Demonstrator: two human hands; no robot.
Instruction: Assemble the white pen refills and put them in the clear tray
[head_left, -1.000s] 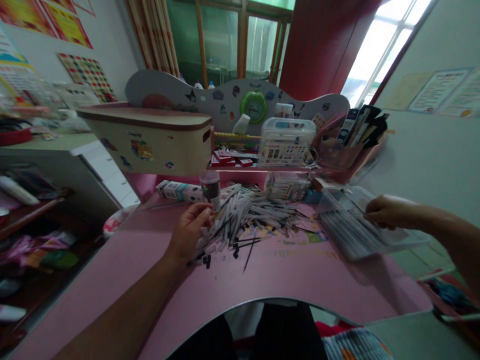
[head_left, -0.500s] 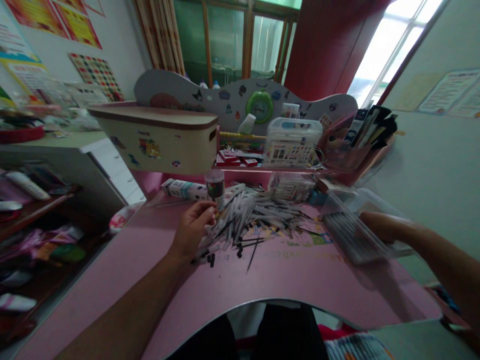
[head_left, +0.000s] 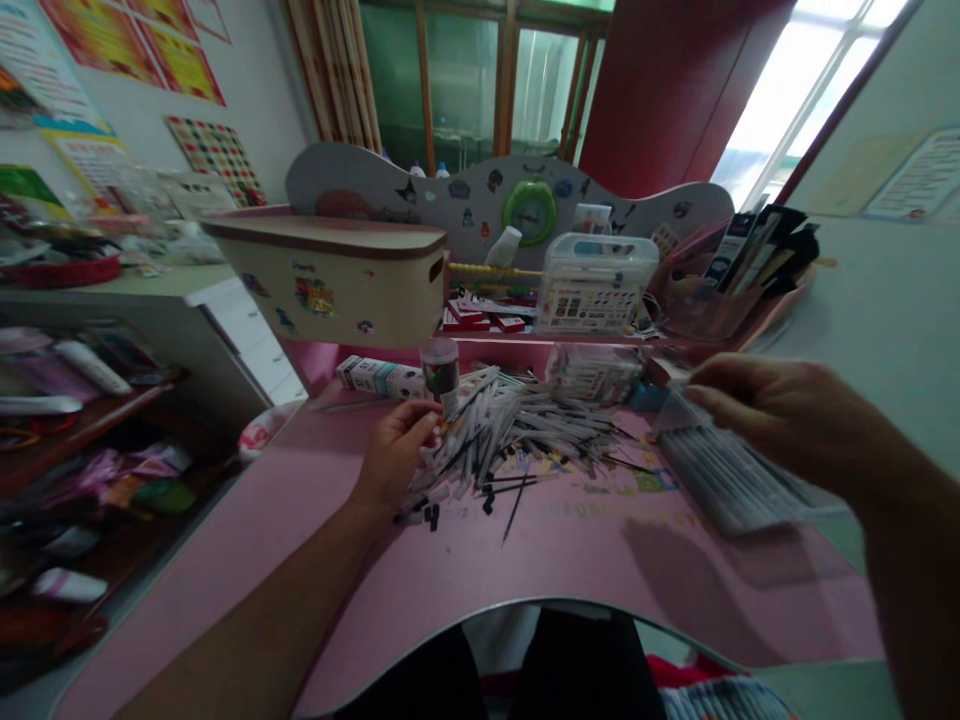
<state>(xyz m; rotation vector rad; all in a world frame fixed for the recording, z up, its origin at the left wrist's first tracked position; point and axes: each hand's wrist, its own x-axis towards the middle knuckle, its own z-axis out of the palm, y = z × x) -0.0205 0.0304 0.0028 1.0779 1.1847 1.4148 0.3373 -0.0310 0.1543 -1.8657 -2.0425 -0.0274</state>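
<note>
One box (head_left: 765, 522), one heap of pens (head_left: 491, 430) too tangled to count
The heap's lying mid-desk (head_left: 555, 570), one cup (head_left: 441, 372) is standing behind it to the left. My left hand (head_left: 391, 458) is resting by the heap's left edge, fingers narrowed, can't tell if it's holding a pen. My right hand (head_left: 784, 415) is hanging over the pen-filled box, thumb near fingers, can't tell if it's gripping anything.

Pink desk (head_left: 555, 565), heaped slender white sticks (head_left: 489, 428), cup (head_left: 440, 368), carton (head_left: 380, 378), clear box (head_left: 750, 518).
</note>
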